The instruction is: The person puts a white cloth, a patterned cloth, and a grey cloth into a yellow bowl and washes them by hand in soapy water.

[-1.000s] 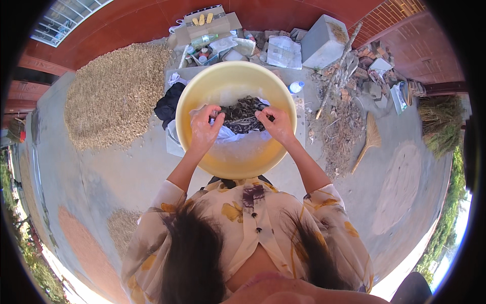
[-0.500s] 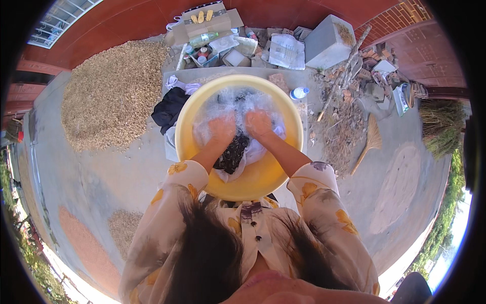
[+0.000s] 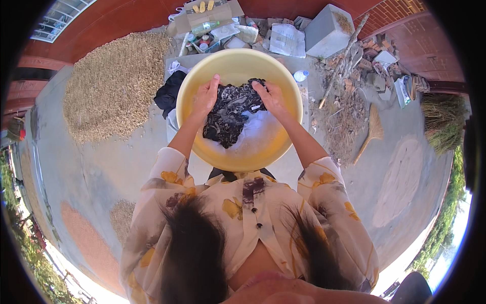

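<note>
A black garment with a pale swirling pattern (image 3: 228, 114) is stretched between my two hands over a large yellow basin (image 3: 253, 63). My left hand (image 3: 205, 97) grips its upper left edge, thumb pointing up. At its upper right edge, my right hand (image 3: 270, 97) is closed on the fabric. A small white tag shows near the right side of the garment. Below it, in the basin, lies something white (image 3: 262, 130); whether this is cloth or suds is hard to tell. The garment hides part of the basin's bottom.
Dark clothing (image 3: 170, 93) lies left of the basin. A bottle with a blue cap (image 3: 300, 76) stands at its right. Farther left spreads a heap of grain-like material (image 3: 114, 88). A straw broom (image 3: 373, 130), a long stick (image 3: 344, 61) and rubble occupy the right side.
Both hands have come up out of the foamy water, lifting the patterned garment and spreading it between them. The basin appears higher in the view.
</note>
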A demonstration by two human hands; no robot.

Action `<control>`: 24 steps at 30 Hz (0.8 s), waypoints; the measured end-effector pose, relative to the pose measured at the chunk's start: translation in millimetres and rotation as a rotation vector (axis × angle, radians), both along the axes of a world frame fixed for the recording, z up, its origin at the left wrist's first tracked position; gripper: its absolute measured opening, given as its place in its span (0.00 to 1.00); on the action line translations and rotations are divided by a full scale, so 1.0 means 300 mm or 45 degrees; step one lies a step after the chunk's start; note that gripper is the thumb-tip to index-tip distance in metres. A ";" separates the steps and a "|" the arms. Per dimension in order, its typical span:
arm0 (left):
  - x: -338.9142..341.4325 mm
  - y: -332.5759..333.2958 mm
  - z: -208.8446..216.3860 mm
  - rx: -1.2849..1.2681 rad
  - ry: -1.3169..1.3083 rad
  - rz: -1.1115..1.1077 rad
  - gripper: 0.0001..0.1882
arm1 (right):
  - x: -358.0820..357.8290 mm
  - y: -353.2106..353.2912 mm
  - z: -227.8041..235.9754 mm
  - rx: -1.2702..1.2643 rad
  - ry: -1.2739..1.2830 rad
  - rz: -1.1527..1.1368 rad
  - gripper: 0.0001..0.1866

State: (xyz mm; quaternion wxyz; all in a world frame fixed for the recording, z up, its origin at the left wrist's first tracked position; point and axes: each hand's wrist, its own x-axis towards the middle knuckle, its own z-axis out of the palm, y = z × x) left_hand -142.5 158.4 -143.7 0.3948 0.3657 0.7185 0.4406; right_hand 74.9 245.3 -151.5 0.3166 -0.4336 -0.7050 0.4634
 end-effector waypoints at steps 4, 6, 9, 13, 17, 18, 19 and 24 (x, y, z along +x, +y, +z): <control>0.015 -0.193 0.073 0.035 0.014 -0.147 0.23 | 0.188 -0.114 0.145 -0.271 -0.157 0.287 0.22; 0.046 -0.264 0.143 0.099 0.360 -0.177 0.22 | 0.222 -0.146 0.196 -0.177 -0.369 0.368 0.25; 0.092 -0.275 0.154 0.142 1.005 -0.204 0.28 | 0.178 -0.155 0.176 0.180 -0.584 0.185 0.31; 0.201 -0.192 0.070 -0.248 1.212 -0.354 0.33 | -0.004 -0.174 0.061 0.298 -0.866 0.147 0.35; 0.226 -0.089 -0.041 -0.352 1.327 -0.438 0.30 | -0.096 -0.114 -0.059 0.453 -1.051 0.224 0.28; 0.220 -0.071 -0.075 -0.400 1.277 -0.480 0.28 | -0.105 -0.093 -0.071 0.473 -1.095 0.275 0.26; 0.214 -0.062 -0.109 -0.319 1.453 -0.451 0.23 | -0.105 -0.079 -0.082 0.640 -1.112 0.274 0.21; 0.141 0.080 -0.197 -0.657 0.934 -0.571 0.19 | -0.131 0.010 -0.206 0.241 -1.191 0.362 0.15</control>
